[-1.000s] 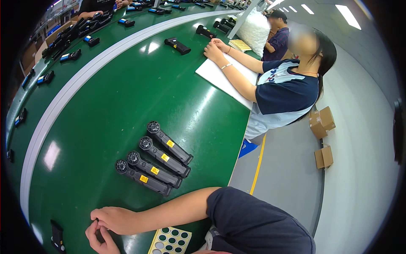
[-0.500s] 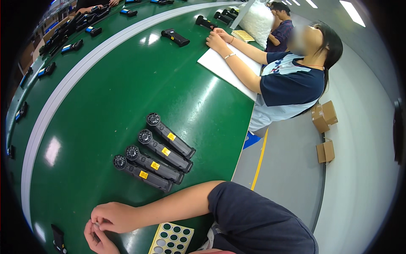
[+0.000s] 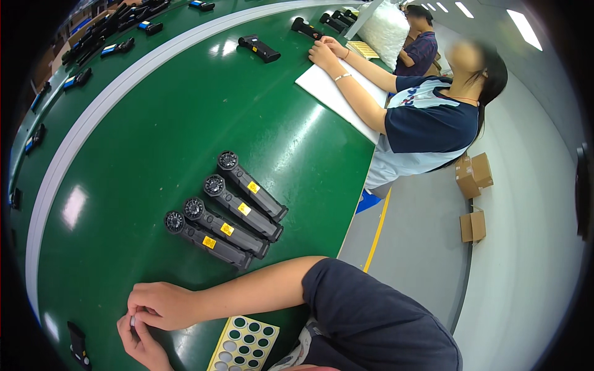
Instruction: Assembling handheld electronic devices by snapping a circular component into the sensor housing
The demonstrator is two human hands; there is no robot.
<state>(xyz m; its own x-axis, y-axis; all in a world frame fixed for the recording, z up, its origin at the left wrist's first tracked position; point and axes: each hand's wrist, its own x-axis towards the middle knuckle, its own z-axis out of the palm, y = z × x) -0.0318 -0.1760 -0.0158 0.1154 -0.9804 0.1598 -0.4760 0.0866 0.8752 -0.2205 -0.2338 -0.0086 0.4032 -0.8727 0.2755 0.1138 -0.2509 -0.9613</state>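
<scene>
Both hands — left hand (image 3: 141,339), right hand (image 3: 162,305) — pinching small white sticker (image 3: 132,320), pale-yellow sticker sheet (image 3: 244,344) beside, yellow-labelled black devices (image 3: 224,210) beyond

Both hands meet at the lower left of the head view. The right hand (image 3: 162,305) lies knuckles-up, its fingers curled down and its bare forearm running back to the right, bent at the elbow, into a dark short sleeve. The left hand (image 3: 141,344) comes up from the bottom edge beneath it, palm turned upward, its fingertips (image 3: 127,321) pressed against those of the right in a shared pinching grip on a small white piece.
</scene>
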